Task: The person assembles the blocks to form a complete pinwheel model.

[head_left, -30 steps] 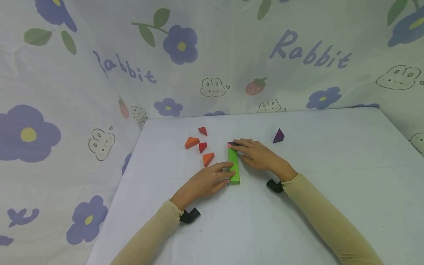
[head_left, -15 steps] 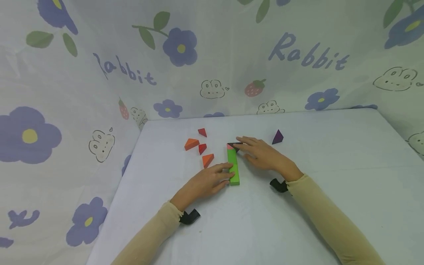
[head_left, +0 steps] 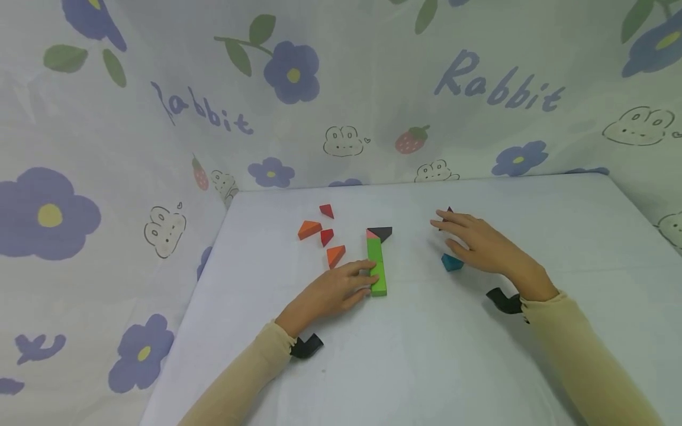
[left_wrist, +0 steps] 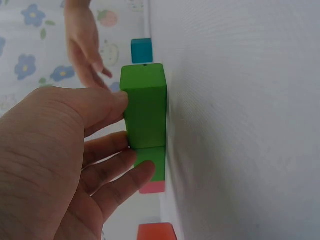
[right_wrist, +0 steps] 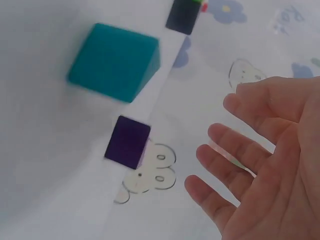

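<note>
In the head view, two green blocks lie end to end, and a small pink block and a dark triangular block touch their far end. My left hand rests its fingertips on the green blocks from the left; the left wrist view has its thumb touching the nearer one's edge. My right hand hovers at the right with fingers extended, holding nothing. Beneath it sits a teal block, partly covered. Behind its fingers a purple block is mostly hidden in the head view.
Left of the green row lie two orange triangular blocks and two small red blocks. A white cloth covers the table. Patterned fabric rises behind the table and along its sides.
My right hand has left the dark triangular block and moved right, over the teal block and in front of the purple one. My left hand stays on the green blocks.
</note>
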{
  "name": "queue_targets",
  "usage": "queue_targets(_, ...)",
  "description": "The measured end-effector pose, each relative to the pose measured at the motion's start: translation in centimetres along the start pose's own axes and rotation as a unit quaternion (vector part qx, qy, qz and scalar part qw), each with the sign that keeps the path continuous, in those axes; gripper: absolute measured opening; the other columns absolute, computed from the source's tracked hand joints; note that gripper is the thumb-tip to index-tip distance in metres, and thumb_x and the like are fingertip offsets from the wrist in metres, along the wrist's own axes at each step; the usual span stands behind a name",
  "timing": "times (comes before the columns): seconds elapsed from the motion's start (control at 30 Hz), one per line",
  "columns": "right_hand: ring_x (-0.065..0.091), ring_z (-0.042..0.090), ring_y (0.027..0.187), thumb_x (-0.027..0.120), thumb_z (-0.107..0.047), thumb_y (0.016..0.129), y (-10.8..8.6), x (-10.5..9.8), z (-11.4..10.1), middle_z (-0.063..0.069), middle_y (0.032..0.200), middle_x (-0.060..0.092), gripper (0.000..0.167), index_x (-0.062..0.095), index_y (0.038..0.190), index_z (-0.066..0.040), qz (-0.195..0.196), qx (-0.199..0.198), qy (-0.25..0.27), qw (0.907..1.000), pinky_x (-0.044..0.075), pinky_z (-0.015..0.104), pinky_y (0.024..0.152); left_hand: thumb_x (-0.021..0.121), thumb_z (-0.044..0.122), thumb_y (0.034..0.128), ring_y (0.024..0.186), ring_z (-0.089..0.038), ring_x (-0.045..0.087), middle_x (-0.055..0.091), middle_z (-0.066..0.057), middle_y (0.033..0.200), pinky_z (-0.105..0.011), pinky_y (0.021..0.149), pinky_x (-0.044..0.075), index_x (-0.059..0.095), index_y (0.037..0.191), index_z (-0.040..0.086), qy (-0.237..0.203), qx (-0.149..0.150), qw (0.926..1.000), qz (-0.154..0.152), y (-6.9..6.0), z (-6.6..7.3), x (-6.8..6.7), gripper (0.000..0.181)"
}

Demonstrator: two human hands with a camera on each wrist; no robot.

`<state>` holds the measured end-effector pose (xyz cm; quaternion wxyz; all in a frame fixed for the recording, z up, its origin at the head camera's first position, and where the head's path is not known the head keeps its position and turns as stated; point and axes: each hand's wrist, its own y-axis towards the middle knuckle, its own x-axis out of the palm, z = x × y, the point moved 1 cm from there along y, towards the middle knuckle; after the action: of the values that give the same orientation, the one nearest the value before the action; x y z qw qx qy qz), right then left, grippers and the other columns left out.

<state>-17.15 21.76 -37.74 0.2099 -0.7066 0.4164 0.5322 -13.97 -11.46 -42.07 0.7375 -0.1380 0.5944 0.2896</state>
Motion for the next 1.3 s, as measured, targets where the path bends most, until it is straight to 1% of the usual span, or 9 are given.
queue_targets(0.17,0.041,0.044,0.135,0.057,-0.006,0.096,-2.2,-0.2,0.3,0.020,0.150,0.042,0.047,0.050,0.143,-0.007,-0.027,0.025,0.003,0.9993,0.038,0.066,0.104,0.067,0.022,0.0934,0.133,-0.017,0.051,0.053,-0.004,0.143,-0.028,0.105,0.047,0.064,0.132,0.016,-0.002,0.005,1.0000,0.001,0.1,0.1,-0.2,0.039)
queue_targets(0.27,0.041,0.045,0.135,0.057,-0.008,0.097,-2.8,-0.3,0.2,0.020,0.150,0.042,0.045,0.051,0.141,-0.007,-0.045,0.031,0.010,0.9985,0.037,0.067,0.104,0.068,0.021,0.0930,0.132,-0.017,0.051,0.054,-0.004,0.142,-0.029,0.105,0.048,0.064,0.131,0.016,-0.001,0.005,1.0000,0.007,0.0,0.0,-0.2,0.039)
queue_targets(0.37,0.043,0.044,0.134,0.057,-0.009,0.097,-3.0,-0.6,0.2,0.019,0.149,0.043,0.041,0.055,0.139,-0.007,-0.058,0.030,0.013,0.9978,0.037,0.066,0.105,0.068,0.021,0.0930,0.132,-0.016,0.051,0.054,-0.003,0.142,-0.028,0.104,0.048,0.064,0.131,0.016,0.003,0.005,0.9999,0.011,0.0,0.0,-0.2,0.038)
queue_targets(0.57,0.051,0.041,0.128,0.060,-0.006,0.095,-3.2,-1.1,0.2,0.017,0.145,0.049,0.038,0.062,0.132,-0.007,-0.077,0.020,0.025,0.9965,0.045,0.060,0.100,0.067,0.021,0.0933,0.132,-0.016,0.051,0.054,-0.003,0.142,-0.028,0.104,0.048,0.065,0.131,0.016,-0.001,0.004,0.9999,0.014,-0.1,-0.2,0.0,0.038)
queue_targets(0.87,0.055,0.040,0.123,0.059,-0.008,0.095,-3.3,-1.2,0.0,0.016,0.136,0.055,0.031,0.069,0.124,-0.010,-0.118,0.029,0.040,0.9917,0.048,0.058,0.098,0.067,0.021,0.0931,0.132,-0.016,0.052,0.054,-0.003,0.142,-0.029,0.104,0.048,0.065,0.130,0.017,0.000,0.005,0.9999,0.016,-0.1,-0.2,0.0,0.038)
queue_targets(1.07,0.053,0.041,0.126,0.058,-0.010,0.095,-3.4,-0.9,-0.3,0.015,0.135,0.058,0.032,0.067,0.126,-0.006,-0.132,0.033,0.043,0.9898,0.045,0.059,0.101,0.068,0.021,0.0926,0.131,-0.017,0.052,0.055,-0.004,0.142,-0.030,0.104,0.048,0.065,0.130,0.016,-0.001,0.008,0.9999,0.015,0.0,-0.1,-0.1,0.038)
queue_targets(1.3,0.047,0.043,0.132,0.058,-0.012,0.097,-3.4,-0.5,-0.3,0.016,0.141,0.055,0.038,0.060,0.133,-0.002,-0.130,0.035,0.059,0.9891,0.039,0.061,0.106,0.068,0.021,0.0926,0.131,-0.017,0.053,0.055,-0.004,0.141,-0.029,0.104,0.048,0.065,0.130,0.016,0.000,0.010,0.9998,0.014,0.1,-0.1,0.0,0.038)
